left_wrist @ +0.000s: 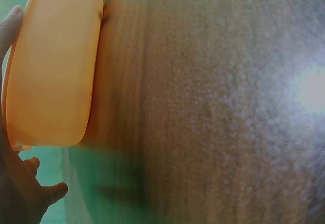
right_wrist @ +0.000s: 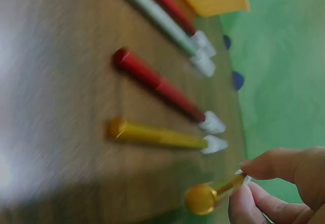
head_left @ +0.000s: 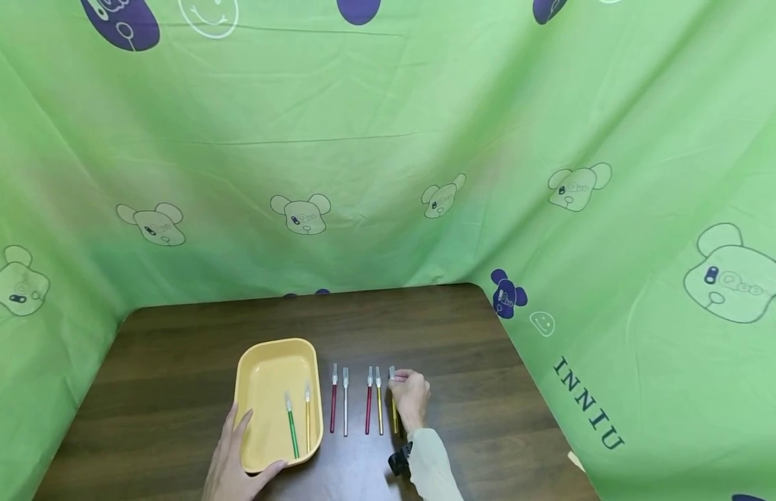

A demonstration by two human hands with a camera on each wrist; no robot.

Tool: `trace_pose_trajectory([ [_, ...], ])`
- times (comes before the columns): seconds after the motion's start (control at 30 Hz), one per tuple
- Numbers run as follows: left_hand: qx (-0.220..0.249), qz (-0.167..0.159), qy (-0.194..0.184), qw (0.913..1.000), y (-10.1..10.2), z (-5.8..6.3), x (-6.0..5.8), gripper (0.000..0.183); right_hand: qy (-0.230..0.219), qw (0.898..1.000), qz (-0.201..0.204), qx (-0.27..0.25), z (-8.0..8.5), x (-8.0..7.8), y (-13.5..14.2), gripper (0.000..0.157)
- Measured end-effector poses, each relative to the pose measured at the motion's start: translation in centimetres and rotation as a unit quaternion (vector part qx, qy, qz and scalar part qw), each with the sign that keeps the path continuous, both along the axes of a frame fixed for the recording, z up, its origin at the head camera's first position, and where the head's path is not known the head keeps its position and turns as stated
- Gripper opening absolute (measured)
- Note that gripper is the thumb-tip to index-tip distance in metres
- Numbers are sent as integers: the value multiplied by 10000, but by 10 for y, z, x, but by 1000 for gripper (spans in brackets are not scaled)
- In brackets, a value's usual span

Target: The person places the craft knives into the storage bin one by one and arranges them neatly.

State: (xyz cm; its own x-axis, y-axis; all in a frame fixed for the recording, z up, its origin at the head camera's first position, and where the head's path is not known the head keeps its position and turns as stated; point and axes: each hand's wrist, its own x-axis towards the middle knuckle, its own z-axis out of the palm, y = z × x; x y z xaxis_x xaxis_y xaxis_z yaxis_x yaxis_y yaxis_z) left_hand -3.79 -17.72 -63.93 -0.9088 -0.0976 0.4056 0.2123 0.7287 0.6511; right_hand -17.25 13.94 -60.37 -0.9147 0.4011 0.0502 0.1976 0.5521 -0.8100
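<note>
My right hand (head_left: 410, 398) pinches a gold craft knife (right_wrist: 223, 186) near its clear cap, between thumb and fingers. In the right wrist view this knife tilts up, its butt toward the camera. To its left on the table lie another gold craft knife (head_left: 379, 403), a red one (head_left: 369, 403), a silver one (head_left: 346, 407) and a second red one (head_left: 334, 403), all capped. My left hand (head_left: 230, 459) rests on the near left corner of a yellow tray (head_left: 268, 376), fingers spread and thumb at the front rim. Inside lie a green craft knife (head_left: 292, 428) and a gold one (head_left: 308, 421).
Brown wood-grain tabletop (head_left: 193, 376) lies under everything. Green printed cloth (head_left: 375, 153) hangs behind the table and down both sides. A small pale piece (head_left: 575, 460) sits at the table's right edge. The right wrist wears a black device (head_left: 400, 459).
</note>
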Motion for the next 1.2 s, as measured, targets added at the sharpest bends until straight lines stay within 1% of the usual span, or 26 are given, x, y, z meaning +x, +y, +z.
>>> trace_pose_trajectory([
  [0.2,-10,9,-65,10000,0,0,0,109,-9,10000,69,-23,14,-1,-7,8],
  [0.43,-20,-16,-50,10000,0,-2,-1,109,-111,9999,24,6,16,-3,-11,7],
  [0.6,-20,-5,-44,10000,0,-1,-1,109,-153,9998,88,-13,23,-3,-15,8],
  [0.73,6,-3,-31,10000,0,-1,-1,109,-175,9995,237,-130,32,-3,-21,9],
  [0.97,50,1,22,10000,1,-4,-2,109,-149,9982,486,-321,40,-3,-33,11],
  [1.2,77,-7,118,9999,0,-6,-4,109,-171,9944,884,-546,51,-3,-46,12],
])
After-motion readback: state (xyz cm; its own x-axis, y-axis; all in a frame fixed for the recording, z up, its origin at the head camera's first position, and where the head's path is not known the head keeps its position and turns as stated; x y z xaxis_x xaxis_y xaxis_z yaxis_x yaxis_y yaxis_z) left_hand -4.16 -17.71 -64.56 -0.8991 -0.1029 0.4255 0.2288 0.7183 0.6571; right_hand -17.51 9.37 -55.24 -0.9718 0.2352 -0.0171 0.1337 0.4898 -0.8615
